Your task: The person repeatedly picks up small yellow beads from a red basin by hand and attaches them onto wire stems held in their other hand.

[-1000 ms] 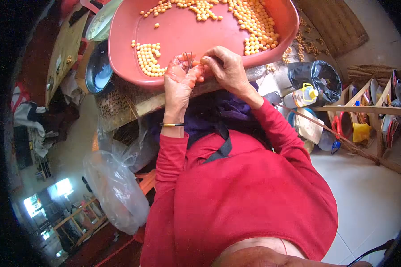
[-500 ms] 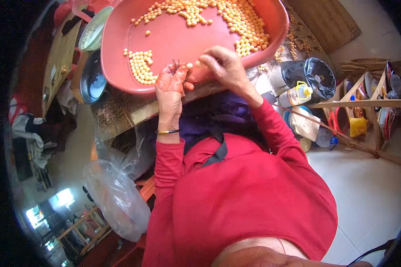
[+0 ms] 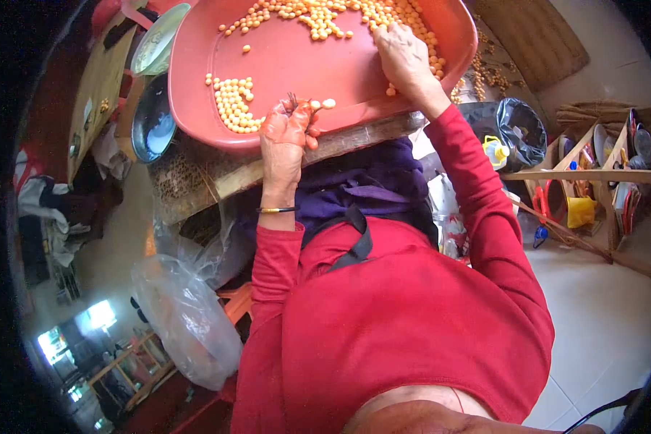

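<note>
Orange balls [image 3: 231, 106] lie in the red basin [image 3: 304, 65]. Left hand [image 3: 285, 130]: grip closed on some. Right hand [image 3: 403, 58]: at others, grip hidden. Step, apparently: picking; next move calls for a fine pinch.

Left of the grip [image 3: 286, 126] and nearer the body is a crumpled clear plastic bag [image 3: 188, 318], while well to its right are a black-lined bin [image 3: 522, 130], a yellow-handled bottle [image 3: 495, 151] and a wooden rack [image 3: 593, 175].
</note>
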`<action>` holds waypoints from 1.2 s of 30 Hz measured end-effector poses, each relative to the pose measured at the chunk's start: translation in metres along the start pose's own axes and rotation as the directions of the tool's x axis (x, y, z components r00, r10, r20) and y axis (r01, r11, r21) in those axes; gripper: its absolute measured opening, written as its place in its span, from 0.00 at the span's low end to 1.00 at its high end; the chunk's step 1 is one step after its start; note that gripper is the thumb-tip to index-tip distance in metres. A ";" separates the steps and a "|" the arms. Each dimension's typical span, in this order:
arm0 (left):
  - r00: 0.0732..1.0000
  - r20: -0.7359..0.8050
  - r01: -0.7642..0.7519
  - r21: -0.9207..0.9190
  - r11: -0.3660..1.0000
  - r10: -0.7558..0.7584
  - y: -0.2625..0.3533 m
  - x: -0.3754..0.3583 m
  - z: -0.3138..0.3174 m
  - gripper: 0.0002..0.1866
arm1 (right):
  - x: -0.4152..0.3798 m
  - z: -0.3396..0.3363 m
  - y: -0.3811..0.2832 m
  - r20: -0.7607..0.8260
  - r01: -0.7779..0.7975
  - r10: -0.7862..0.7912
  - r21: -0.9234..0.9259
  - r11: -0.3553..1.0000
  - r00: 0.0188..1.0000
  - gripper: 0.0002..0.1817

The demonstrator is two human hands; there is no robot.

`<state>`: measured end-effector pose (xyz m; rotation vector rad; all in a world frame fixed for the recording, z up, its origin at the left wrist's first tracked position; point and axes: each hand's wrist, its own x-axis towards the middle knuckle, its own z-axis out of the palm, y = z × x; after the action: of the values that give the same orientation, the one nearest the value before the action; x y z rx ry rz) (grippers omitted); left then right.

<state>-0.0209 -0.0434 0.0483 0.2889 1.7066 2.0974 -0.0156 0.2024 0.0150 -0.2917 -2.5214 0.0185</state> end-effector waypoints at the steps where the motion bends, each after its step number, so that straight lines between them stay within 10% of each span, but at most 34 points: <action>1: 1.000 0.012 0.002 0.004 1.000 -0.002 0.000 0.000 0.001 0.07 | 0.001 0.002 0.002 0.003 -0.009 0.009 0.001 1.000 1.000 0.06; 8: 1.000 -0.001 -0.010 0.078 0.997 0.010 0.001 -0.002 0.006 0.07 | -0.009 -0.008 -0.008 0.035 -0.061 0.059 0.075 0.995 0.998 0.06; 9: 1.000 -0.002 -0.012 0.090 0.996 0.012 0.001 -0.002 0.007 0.07 | -0.012 -0.017 -0.015 0.068 -0.126 0.110 0.310 0.942 0.992 0.06; 12: 1.000 -0.002 -0.013 0.127 0.992 0.014 0.002 -0.003 0.009 0.07 | -0.023 -0.044 -0.042 0.228 -0.296 0.198 0.836 0.463 0.953 0.05; 17: 1.000 -0.018 -0.016 0.220 0.975 0.020 0.004 -0.005 0.009 0.06 | -0.043 -0.030 -0.079 0.284 -0.267 0.282 0.959 -0.096 0.917 0.05; 36: 0.994 0.006 -0.106 0.284 0.953 0.109 -0.001 -0.001 0.005 0.08 | -0.043 -0.037 -0.077 0.473 -0.461 0.044 0.873 -0.159 0.880 0.03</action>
<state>-0.0183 -0.0394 0.0481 0.4671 2.0419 1.9243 0.0243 0.1160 0.0272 -0.1142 -1.7859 2.2513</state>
